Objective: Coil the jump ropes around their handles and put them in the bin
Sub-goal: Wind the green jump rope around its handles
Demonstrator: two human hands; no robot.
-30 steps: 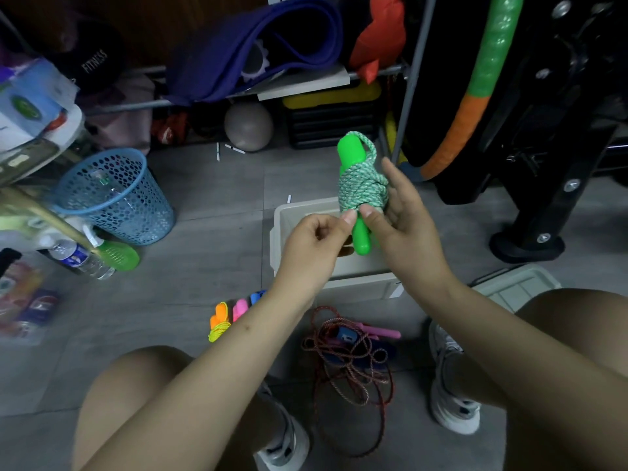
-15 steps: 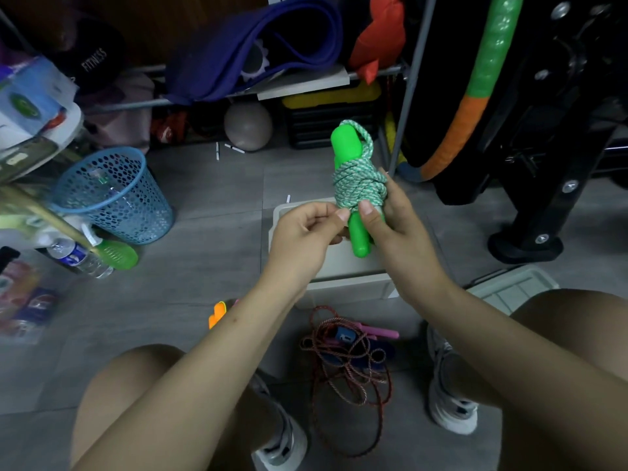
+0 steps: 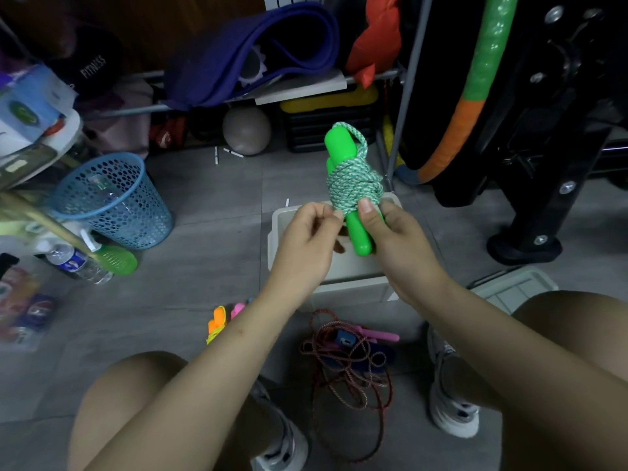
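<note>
The left hand (image 3: pixel 307 234) was pinched on the lowest turns of the green-and-white rope (image 3: pixel 353 186), which was coiled round the green handles (image 3: pixel 356 232) and held upright over the pale bin (image 3: pixel 343 287). The bundle was judged light, with soft cord liable to slacken and smooth, stiff plastic; the wrapped middle was judged the safest hold. The right hand (image 3: pixel 397 241) was clasped round the handles, thumb pressed on the coil. The bin's rim was just below, its mouth open; a red rope (image 3: pixel 346 365) lay loose nearer.
</note>
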